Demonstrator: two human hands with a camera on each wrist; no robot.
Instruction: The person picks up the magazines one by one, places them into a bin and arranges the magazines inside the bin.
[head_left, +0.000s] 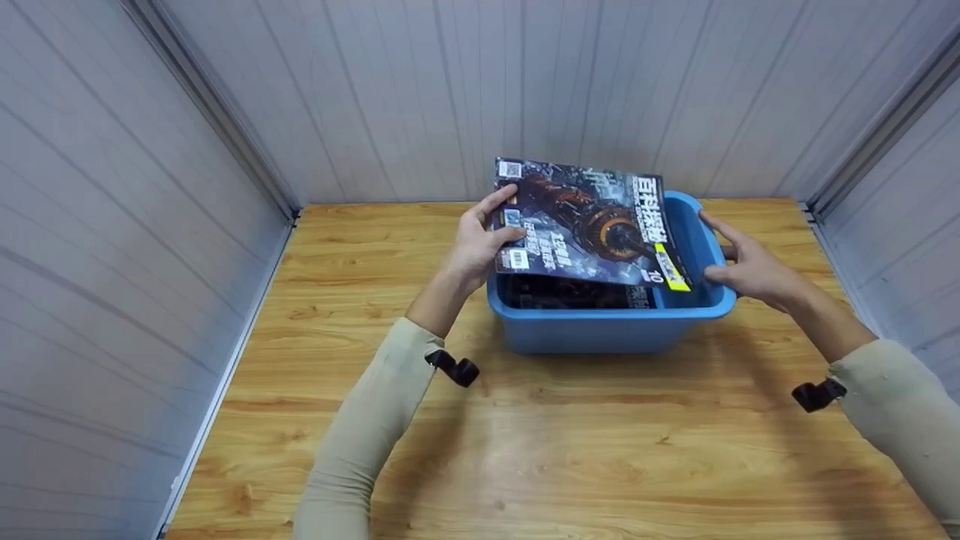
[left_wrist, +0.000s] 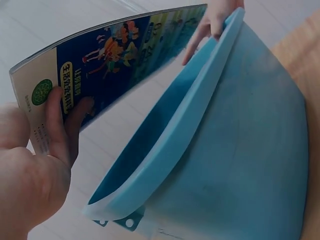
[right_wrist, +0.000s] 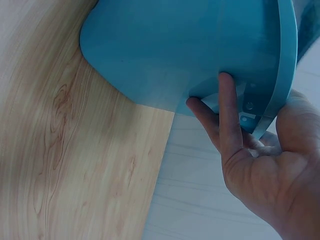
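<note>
In the head view, a glossy magazine with a dark machinery cover [head_left: 585,221] is tilting over the mouth of a blue rectangular plastic tub [head_left: 611,322], which is sitting toward the far edge of the wooden table [head_left: 375,420], right of its middle. The left hand [head_left: 476,244] is pinching the magazine's left edge, thumb on the cover and fingers curled beneath, while the right hand [head_left: 750,266] is gripping the tub's right rim, fingers reaching over it. More dark printed matter is lying inside the tub under the raised magazine. A yellow strip is marking the cover's lower right corner. In the left wrist view, the left hand [left_wrist: 35,170] is showing its fingers wrapped onto the magazine's [left_wrist: 110,70] colourful back cover, which is bowing above the tub's [left_wrist: 240,150] rim. In the right wrist view, the right hand [right_wrist: 260,165] is hooking its fingers under the tub's [right_wrist: 190,50] lip, thumb over the rim.
</note>
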